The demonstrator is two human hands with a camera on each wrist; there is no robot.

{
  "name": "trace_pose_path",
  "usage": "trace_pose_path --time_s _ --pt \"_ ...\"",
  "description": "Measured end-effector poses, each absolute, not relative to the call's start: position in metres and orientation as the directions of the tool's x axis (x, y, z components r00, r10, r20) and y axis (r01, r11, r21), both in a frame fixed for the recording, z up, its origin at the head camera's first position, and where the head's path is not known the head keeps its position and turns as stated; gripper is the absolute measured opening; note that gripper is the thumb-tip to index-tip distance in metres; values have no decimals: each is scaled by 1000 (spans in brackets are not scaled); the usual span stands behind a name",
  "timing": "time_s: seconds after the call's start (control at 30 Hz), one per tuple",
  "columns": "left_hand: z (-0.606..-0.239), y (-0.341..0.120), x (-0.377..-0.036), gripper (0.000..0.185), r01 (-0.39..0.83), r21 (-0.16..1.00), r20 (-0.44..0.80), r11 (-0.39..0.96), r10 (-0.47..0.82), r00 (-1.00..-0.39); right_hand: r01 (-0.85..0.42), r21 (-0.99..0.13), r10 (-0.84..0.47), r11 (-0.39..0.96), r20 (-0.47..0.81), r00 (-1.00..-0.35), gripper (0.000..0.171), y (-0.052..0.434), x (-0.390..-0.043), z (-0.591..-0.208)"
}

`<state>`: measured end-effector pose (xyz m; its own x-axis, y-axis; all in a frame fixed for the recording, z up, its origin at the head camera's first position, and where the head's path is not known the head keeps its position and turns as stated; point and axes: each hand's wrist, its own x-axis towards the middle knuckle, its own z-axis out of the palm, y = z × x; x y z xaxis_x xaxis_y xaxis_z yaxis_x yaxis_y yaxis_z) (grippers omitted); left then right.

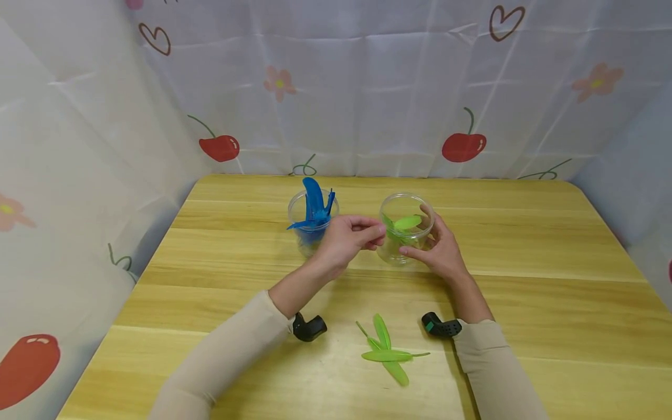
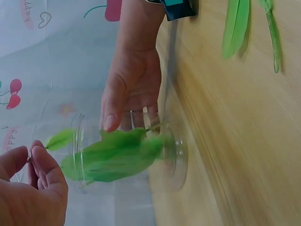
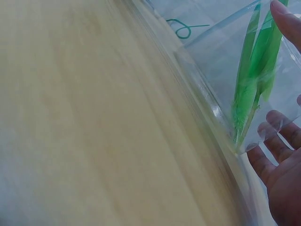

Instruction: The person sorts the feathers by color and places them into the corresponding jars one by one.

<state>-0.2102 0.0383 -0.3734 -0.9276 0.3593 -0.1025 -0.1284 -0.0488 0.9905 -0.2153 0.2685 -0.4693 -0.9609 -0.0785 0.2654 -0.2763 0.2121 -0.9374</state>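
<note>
Green feather [image 1: 407, 222] | leaf-shaped, pinched by left hand [image 1: 347, 236] | right hand [image 1: 440, 249] grips clear jar [image 1: 395, 251]

My beige sleeves [image 1: 231, 350] lie over the pale yellow wooden table [image 1: 525, 303]. Bright green feathers [image 1: 389, 350] lie loose; blue feathers [image 1: 315, 207] fill one clear plastic jar [image 1: 301, 213]. The white backdrop cloth [image 1: 367, 87] shows red cherries, pink flowers and brown hearts.

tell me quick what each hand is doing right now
Left hand: fingertips pinched together at the rim of the clear jar, beside a green feather; whether it grips the feather cannot be told.
Right hand: holds the clear jar's side.
</note>
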Motion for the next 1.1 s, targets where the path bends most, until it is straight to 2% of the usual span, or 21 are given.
trace_pose_path --time_s 0.57,0.8,0.97,1.1 --pt "-376 43 -212 21 -134 981 -74 -140 370 -926 -263 -941 -81 214 252 -964 99 269 -217 -469" --pt "-380 44 -214 22 -128 981 -65 -145 374 -925 -243 -944 -91 221 228 -969 92 261 -205 -447" --pt "-383 44 -217 23 -133 979 -68 -156 365 -929 -242 -941 -83 237 228 -970 96 268 -217 -468" --pt "-383 44 -217 22 -136 979 -74 -149 361 -929 -241 -940 -77 242 229 -970 95 267 -214 -464"
